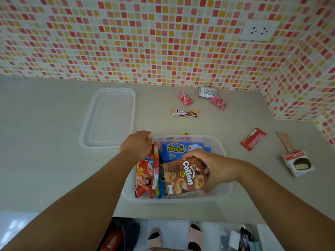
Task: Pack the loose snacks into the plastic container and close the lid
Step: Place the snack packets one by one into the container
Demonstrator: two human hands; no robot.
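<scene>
Two hands work at the clear plastic container [224,192] near the desk [45,169] edge. The right hand [215,167] grips the brown Collon box [184,178], tilting it in beside the blue bag [178,150]. The left hand [136,146], fingers curled, presses the red potato-snack packs [145,176] upright against the left wall, apparently making room. Loose snacks lie far right; the lid [108,118] waits far left.

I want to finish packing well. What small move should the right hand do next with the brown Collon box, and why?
Probably lower the brown Collon box flat into the clear plastic container and let go. The right hand holds it tilted above the blue snack bag, while the left hand steadies the container's far left corner.
</scene>
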